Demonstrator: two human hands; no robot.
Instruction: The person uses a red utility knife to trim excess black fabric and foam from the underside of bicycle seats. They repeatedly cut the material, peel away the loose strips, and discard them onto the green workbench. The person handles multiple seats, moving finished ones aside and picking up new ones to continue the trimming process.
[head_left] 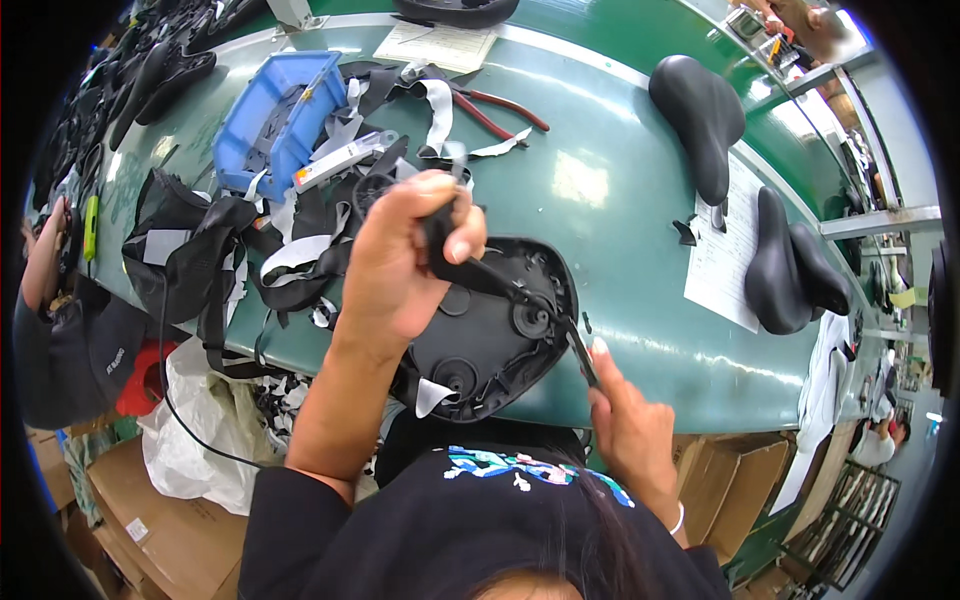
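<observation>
An upturned black bicycle saddle [480, 330] lies at the table's near edge, its ribbed plastic underside with round mounts facing up. My left hand [405, 250] is raised over its left side, fingers closed around a black strip [478, 272] that stretches down to the saddle's right part. From the right, my right hand [633, 425] grips a slim, dark, knife-like tool [581, 355]. The tool's tip meets the saddle's right rim beside the strip's lower end; its exact shape is hard to make out. A white scrap [432, 396] hangs at the saddle's near left rim.
Black and white offcuts [300, 255] crowd the table left of the saddle, around a blue bin [278, 125]. Beyond lie red-handled pliers [495, 112]. Finished black saddles [700, 120] and paper sheets [722, 270] are at right. A co-worker's arm [45, 255] shows at far left.
</observation>
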